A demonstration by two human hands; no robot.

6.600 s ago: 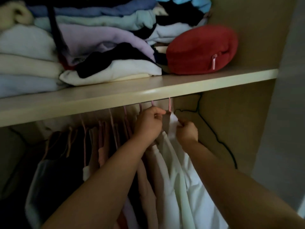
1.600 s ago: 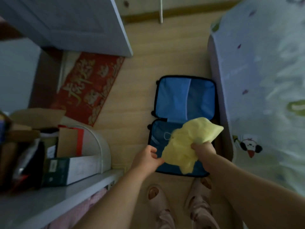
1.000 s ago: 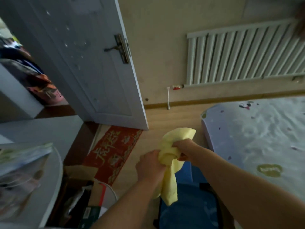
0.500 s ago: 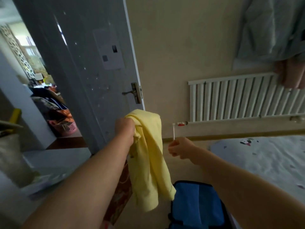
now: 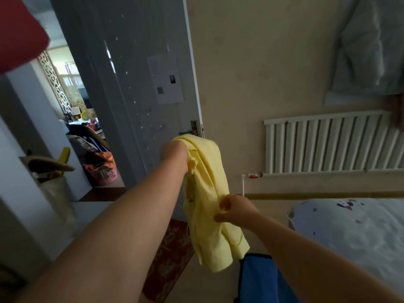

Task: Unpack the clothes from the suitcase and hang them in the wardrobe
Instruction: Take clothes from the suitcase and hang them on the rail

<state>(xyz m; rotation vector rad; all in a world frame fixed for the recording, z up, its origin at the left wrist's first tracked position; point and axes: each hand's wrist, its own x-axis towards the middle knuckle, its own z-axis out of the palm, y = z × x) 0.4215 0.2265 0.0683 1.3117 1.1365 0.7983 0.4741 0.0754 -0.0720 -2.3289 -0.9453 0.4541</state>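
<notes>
Suitcase on floor, just below the shirt. Right hand pinches the shirt mid-length, likely to pull it straight. Left hand clenches its top, raised so it hangs free, ready for a hanger; door behind.

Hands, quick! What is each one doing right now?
Left hand: grips the top of the yellow garment.
Right hand: pinches the yellow garment lower down.

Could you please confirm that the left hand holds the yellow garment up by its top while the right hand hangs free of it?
Not quite: in the head view the right hand pinches the yellow garment lower down; the left hand does hold its top.
</notes>
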